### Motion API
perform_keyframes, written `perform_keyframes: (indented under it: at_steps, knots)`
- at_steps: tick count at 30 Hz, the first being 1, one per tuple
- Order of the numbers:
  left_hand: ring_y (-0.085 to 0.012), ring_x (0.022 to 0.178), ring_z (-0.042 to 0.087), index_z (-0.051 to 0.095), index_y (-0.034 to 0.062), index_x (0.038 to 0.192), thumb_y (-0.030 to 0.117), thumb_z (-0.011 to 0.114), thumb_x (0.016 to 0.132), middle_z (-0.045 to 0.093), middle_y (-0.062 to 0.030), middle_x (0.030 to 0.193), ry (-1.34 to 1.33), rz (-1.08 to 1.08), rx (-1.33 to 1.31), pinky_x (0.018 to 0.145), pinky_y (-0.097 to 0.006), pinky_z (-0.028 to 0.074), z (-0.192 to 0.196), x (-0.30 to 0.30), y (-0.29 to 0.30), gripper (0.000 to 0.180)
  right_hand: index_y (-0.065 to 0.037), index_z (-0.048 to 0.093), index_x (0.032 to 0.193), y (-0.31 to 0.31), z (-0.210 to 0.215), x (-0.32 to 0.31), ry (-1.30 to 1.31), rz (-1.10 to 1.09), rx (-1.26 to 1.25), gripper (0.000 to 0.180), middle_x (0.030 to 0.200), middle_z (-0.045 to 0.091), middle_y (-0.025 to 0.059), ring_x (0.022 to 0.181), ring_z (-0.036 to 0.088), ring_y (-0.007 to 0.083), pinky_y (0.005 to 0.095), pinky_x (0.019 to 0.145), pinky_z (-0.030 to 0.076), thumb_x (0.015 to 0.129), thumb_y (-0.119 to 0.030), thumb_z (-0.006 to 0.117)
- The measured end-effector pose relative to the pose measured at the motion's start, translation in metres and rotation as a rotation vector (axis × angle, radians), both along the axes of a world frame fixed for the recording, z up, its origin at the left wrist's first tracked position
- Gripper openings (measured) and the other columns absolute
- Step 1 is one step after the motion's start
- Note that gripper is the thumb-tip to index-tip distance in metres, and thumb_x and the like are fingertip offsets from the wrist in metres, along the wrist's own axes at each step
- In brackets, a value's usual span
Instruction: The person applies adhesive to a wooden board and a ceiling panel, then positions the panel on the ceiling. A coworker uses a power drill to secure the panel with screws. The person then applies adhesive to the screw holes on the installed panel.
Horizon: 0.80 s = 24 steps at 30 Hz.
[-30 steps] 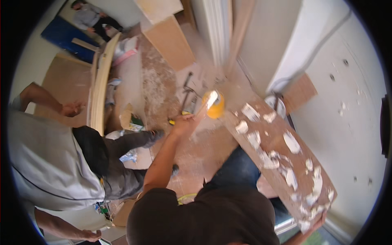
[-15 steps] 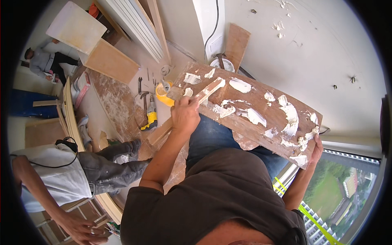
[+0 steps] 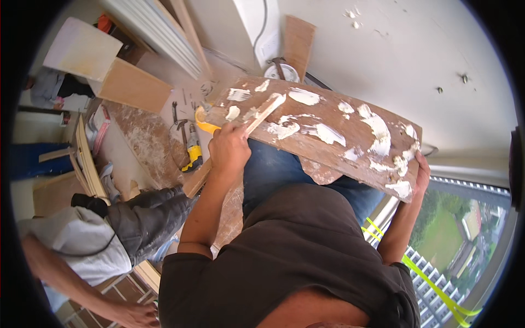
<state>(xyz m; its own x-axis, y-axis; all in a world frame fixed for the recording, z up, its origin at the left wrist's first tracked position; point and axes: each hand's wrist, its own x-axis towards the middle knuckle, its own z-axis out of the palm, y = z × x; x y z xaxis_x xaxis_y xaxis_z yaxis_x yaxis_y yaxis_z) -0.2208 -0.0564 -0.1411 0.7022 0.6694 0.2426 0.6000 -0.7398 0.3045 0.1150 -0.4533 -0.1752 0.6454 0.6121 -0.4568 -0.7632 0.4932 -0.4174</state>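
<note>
A wide brown wooden board (image 3: 348, 123) lies tilted across my thighs, its top face dotted with thick white paste (image 3: 379, 136). My right hand (image 3: 421, 174) grips the board's right end, fingers curled round the edge. Closed round a narrow wooden stick (image 3: 263, 116), my left hand (image 3: 229, 146) is at the board's near left edge. The stick's far tip carries white paste and lies over the board; its lower end sticks out below my hand. Just beyond that hand is a yellow ring-shaped thing (image 3: 204, 121), partly hidden by the board.
A yellow-black power drill (image 3: 192, 154) and a hammer (image 3: 182, 129) lie on the dusty floor at left. Past the board stand a white bucket (image 3: 281, 72) and a leaning plank (image 3: 298, 46). A co-worker (image 3: 76, 232) is close at left. A window (image 3: 448, 235) is at right.
The view has shifted, so the board and both hands appear slightly further left and higher. My grips on the stick and board look the same. The co-worker at left has moved their arm.
</note>
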Motion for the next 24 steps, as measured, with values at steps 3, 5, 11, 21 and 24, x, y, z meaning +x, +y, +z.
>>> perform_keyframes:
  at_steps: [3,5,11,21,24]
  knots:
    - [-0.0336,0.093,0.071,0.078,0.0041,0.111,0.014,0.073,0.091,0.074,-0.0153,0.102,0.011,-0.004,-0.265,0.080,-0.039,0.055,0.004,-0.003,0.006,0.023,0.007,0.052,0.143,0.000,0.000,0.000,0.027,0.037,0.079,0.054,0.139,0.063,0.0274,0.124,0.064,0.0417,0.0579,0.111,0.051,0.092,-0.007,0.068]
    - [-0.0347,0.090,0.071,0.078,0.0052,0.111,0.013,0.072,0.092,0.074,-0.0145,0.100,-0.014,-0.060,-0.422,0.080,-0.042,0.055,0.015,-0.012,0.002,0.022,0.007,0.054,0.140,0.001,0.002,-0.001,0.042,0.049,0.068,0.051,0.134,0.065,0.0281,0.119,0.067,0.0426,0.0591,0.108,0.052,0.093,-0.007,0.067]
    - [-0.0310,0.092,0.068,0.078,0.0040,0.112,0.007,0.076,0.086,0.071,-0.0092,0.101,-0.219,-0.309,-0.228,0.079,-0.041,0.055,0.048,-0.011,-0.062,0.026,0.008,0.053,0.139,0.010,0.011,-0.008,0.017,0.019,0.050,0.051,0.131,0.066,0.0285,0.116,0.069,0.0421,0.0586,0.106,0.054,0.093,-0.008,0.066]
    - [-0.0309,0.090,0.064,0.071,0.0012,0.119,0.004,0.080,0.079,0.066,-0.0109,0.110,-0.134,-0.661,0.110,0.075,-0.043,0.053,0.033,0.014,-0.099,0.041,0.008,0.057,0.136,0.017,0.022,-0.017,0.067,0.005,0.099,0.046,0.126,0.069,0.0282,0.109,0.071,0.0427,0.0597,0.101,0.057,0.094,-0.011,0.064]
    - [-0.0305,0.090,0.063,0.071,0.0003,0.118,0.006,0.078,0.081,0.065,-0.0108,0.109,-0.140,-0.687,0.172,0.074,-0.043,0.052,0.031,0.002,-0.096,0.037,0.008,0.056,0.136,0.016,0.022,-0.017,0.065,-0.003,0.023,0.046,0.127,0.069,0.0284,0.109,0.071,0.0427,0.0595,0.101,0.057,0.094,-0.012,0.064]
